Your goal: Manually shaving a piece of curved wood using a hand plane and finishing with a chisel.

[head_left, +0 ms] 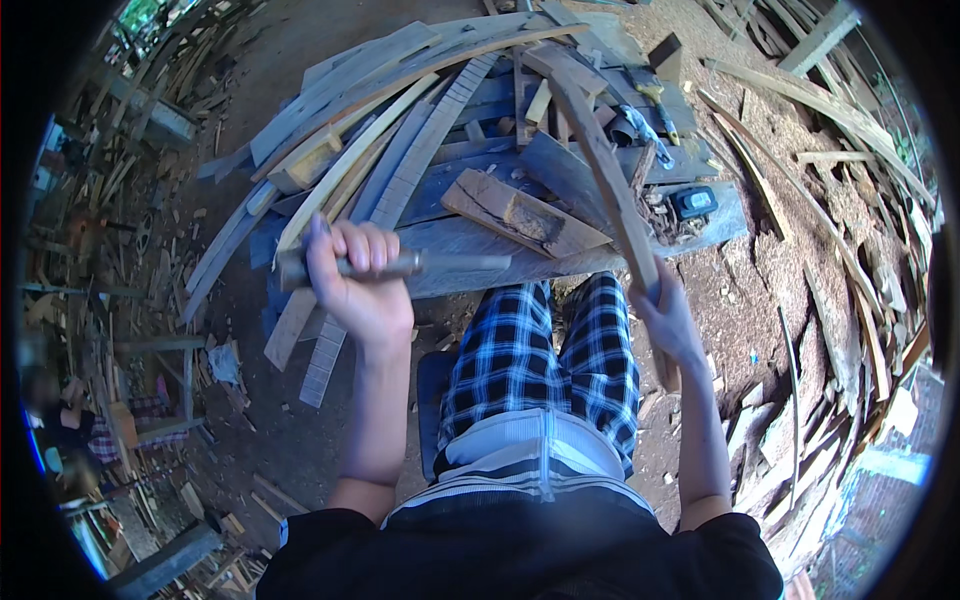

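Note:
My left hand [360, 268] is raised over the near left side of the work surface, its fingers wrapped round a chisel [465, 262]. The chisel's grey blade points right, and its handle sticks out past the fist on the left. In my right hand [667, 315] is a long wooden bar [605, 175], gripped near its lower end and slanting up and away to the left. Whether its far end carries a head, I cannot tell. Between the hands, a brown wooden block [525, 213] with a carved-out hollow lies on the planked bench [440, 275], apart from the chisel.
Long boards [400, 165] are piled across the bench's left and far side. Right of the bar sit a dark boxy item [693, 202], a blue-handled tool [655, 100] and a blue-and-white cloth [645, 130]. Wood chips and scrap [840, 330] cover the ground on the right. Another person [75, 420] is at far left.

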Demonstrator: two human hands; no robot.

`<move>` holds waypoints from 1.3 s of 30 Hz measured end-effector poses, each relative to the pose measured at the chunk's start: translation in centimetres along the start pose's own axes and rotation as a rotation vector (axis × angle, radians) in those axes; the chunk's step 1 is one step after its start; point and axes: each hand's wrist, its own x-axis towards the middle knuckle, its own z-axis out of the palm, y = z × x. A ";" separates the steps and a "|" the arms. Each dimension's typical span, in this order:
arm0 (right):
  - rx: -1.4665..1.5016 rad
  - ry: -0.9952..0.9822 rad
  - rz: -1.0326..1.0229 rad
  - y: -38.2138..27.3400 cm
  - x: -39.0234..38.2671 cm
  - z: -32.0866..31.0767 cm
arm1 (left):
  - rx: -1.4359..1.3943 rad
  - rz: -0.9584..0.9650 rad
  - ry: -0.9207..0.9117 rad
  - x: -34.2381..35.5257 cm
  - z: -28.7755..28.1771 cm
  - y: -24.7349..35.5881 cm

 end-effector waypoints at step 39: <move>0.082 0.027 0.031 1.0 1.6 2.4 | 1.127 0.012 -0.882 3.2 2.9 -7.6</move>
